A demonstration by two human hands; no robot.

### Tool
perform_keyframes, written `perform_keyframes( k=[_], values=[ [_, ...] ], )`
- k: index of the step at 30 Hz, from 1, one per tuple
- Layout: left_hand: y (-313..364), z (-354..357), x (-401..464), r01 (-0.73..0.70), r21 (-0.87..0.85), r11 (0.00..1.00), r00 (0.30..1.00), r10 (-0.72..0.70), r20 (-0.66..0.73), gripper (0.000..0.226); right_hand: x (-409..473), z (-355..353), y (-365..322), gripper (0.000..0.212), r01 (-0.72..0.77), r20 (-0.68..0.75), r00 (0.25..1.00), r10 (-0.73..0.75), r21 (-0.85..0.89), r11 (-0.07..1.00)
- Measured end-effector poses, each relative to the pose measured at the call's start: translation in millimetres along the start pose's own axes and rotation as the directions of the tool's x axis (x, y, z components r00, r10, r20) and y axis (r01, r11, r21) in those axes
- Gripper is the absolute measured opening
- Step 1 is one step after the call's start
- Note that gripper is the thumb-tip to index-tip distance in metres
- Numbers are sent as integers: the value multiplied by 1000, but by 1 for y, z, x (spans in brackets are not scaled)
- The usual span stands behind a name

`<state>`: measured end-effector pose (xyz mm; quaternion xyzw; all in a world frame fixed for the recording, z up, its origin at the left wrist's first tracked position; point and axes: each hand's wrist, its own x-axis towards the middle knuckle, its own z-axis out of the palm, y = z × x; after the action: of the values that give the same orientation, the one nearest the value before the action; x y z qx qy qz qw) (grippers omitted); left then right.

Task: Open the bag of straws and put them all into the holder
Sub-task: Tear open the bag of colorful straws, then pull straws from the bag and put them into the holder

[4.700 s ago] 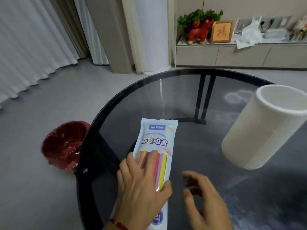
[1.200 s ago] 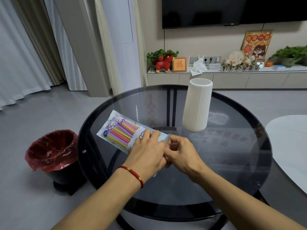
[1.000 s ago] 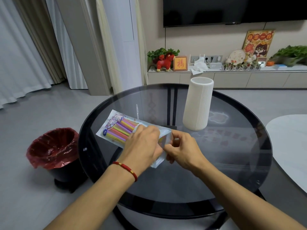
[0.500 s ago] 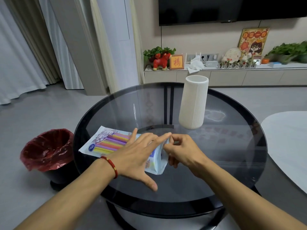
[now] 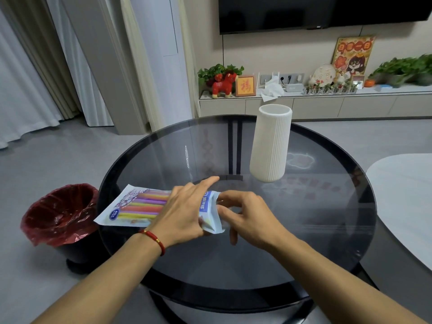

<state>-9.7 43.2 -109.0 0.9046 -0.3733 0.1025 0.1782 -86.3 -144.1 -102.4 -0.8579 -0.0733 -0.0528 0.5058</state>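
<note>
A plastic bag of coloured straws (image 5: 138,208) lies flat on the round glass table (image 5: 304,230), its length running left to right. My left hand (image 5: 184,211) rests across the bag's middle and grips it near the right end. My right hand (image 5: 247,216) pinches the bag's right end, which curls up between the two hands. A tall white ribbed holder (image 5: 271,142) stands upright on the table, farther back and to the right of my hands. Whether the bag's end is torn open is hidden by my fingers.
A black bin lined with a red bag (image 5: 59,216) stands on the floor left of the table. A white table top (image 5: 406,202) reaches in from the right. A TV cabinet (image 5: 315,105) with ornaments lines the back wall.
The bag has swung from pointing away from me to lying sideways. My left hand has closed from flat, spread fingers onto the bag, and its right end has lifted between my hands.
</note>
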Motion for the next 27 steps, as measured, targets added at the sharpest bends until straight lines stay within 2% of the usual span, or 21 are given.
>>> perform_keyframes(
  k=[6, 11, 13, 14, 16, 20, 24, 27],
  values=[
    [4, -3, -3, -69, 36, 997, 998, 68, 11, 100, 12, 3, 12, 11, -67, -107, 991, 81, 123, 990],
    [-7, -7, -8, -8, 97, 995, 1000, 9, -4, 101, 13, -29, 29, 7, -165, -136, 974, 182, 126, 978],
    [-9, -8, -9, 7, 96, 995, 1000, -7, -3, 101, 10, -34, 35, 5, -181, -166, 963, 213, 190, 965],
    [-8, -8, -9, 2, 95, 996, 1000, -2, -5, 100, 9, -33, 35, 12, -189, -156, 961, 229, 234, 953],
    [-4, -5, -8, -20, 91, 996, 1000, 20, -4, 99, 9, -21, 35, 26, -176, -113, 971, 211, 258, 950],
    [1, -2, -4, -27, 112, 993, 1000, 28, -3, 96, 16, -6, 36, 7, -58, -154, 984, 87, 183, 981],
    [-10, -3, -9, 26, 195, 980, 999, -34, 39, 95, 17, -35, 42, 5, -131, -163, 970, 179, 268, 955],
    [-19, -4, -15, 76, 204, 976, 985, -104, 135, 102, 10, -61, 44, 13, -138, -121, 973, 198, 385, 913]
  ],
)
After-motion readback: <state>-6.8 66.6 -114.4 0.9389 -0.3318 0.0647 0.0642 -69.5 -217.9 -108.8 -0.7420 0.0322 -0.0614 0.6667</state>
